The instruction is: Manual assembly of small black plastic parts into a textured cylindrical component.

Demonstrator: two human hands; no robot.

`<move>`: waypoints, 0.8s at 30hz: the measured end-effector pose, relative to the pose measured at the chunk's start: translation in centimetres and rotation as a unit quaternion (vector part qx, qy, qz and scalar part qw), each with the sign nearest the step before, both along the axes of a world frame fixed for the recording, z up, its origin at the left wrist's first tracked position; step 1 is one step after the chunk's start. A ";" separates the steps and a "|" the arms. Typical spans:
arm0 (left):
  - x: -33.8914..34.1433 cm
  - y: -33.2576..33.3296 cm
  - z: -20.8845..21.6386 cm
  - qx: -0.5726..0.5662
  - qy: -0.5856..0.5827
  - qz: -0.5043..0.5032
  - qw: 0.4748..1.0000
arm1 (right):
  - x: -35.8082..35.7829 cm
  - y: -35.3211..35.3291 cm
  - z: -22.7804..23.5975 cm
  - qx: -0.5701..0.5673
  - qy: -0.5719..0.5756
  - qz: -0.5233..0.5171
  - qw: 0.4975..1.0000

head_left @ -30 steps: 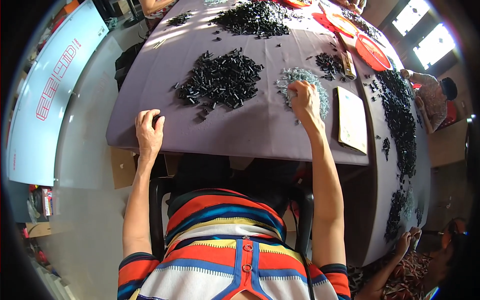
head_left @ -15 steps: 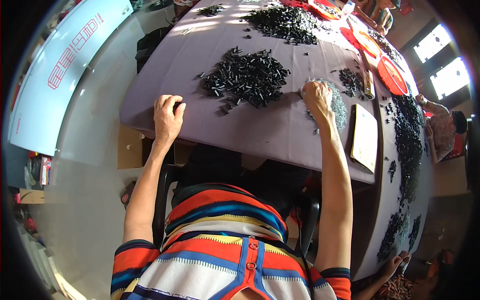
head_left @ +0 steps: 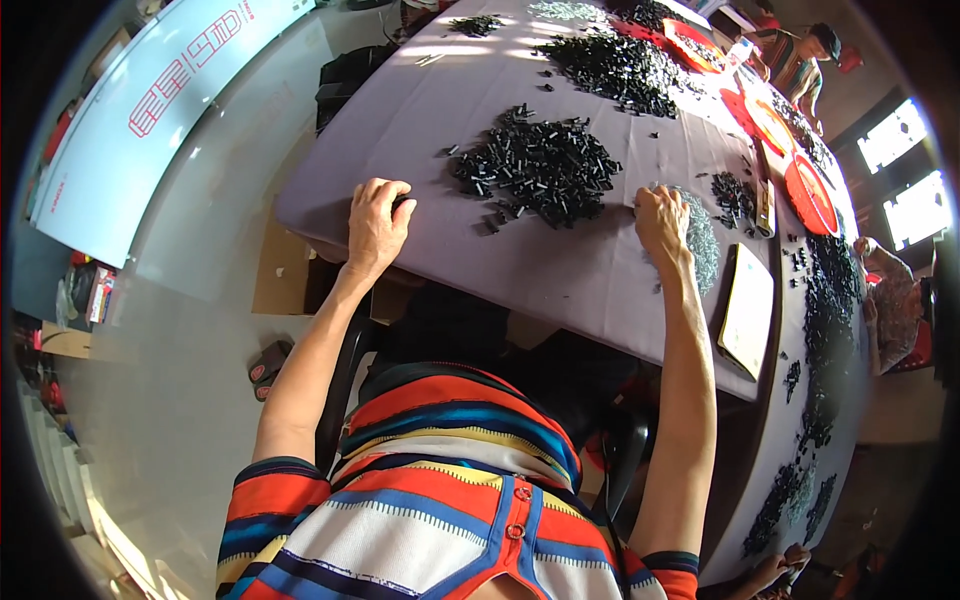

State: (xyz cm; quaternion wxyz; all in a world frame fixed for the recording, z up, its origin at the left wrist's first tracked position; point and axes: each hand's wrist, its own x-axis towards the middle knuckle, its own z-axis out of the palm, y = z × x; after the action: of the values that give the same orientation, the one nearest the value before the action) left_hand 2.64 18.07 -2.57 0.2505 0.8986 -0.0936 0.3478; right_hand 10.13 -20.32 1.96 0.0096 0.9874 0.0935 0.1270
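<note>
1. While the left hand (head_left: 376, 225) is near the desk's (head_left: 400, 120) front edge, its fingers curl narrowly around a dark piece (head_left: 401, 202), which shows beside the thumb.
2. At the upper left edge of the pile of small clear pieces (head_left: 702, 250), the right hand (head_left: 662, 222) reaches down with its fingers bunched together; I cannot tell whether they grip anything.
3. Between the two hands and farther back lies a loose heap of short black tubes (head_left: 540, 165), a few scattered at its near edge.
4. Beyond the clear pieces sits a smaller black pile (head_left: 735, 198), with a red basket (head_left: 812, 195) past it on the right.
5. Right of the clear pieces, near the desk's edge, lies a pale, flat booklet (head_left: 750, 310).
</note>
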 end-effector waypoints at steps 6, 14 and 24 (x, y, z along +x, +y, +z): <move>0.4 -0.3 -0.2 0.002 -0.006 -0.001 1.000 | 0.3 -0.1 0.1 0.007 0.023 0.031 0.999; 0.2 -0.1 -0.2 0.010 0.011 0.028 0.999 | 0.0 -0.7 0.6 0.134 0.061 0.063 0.987; 0.3 -0.5 -0.1 -0.010 0.012 0.034 0.999 | -1.3 -0.4 -1.8 0.079 -0.058 0.083 0.992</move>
State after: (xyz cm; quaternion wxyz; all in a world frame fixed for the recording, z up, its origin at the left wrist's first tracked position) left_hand 2.93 17.53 -2.64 0.2482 0.9029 -0.0563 0.3464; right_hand 8.79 -20.69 0.19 -0.0741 0.9649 0.1643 0.1913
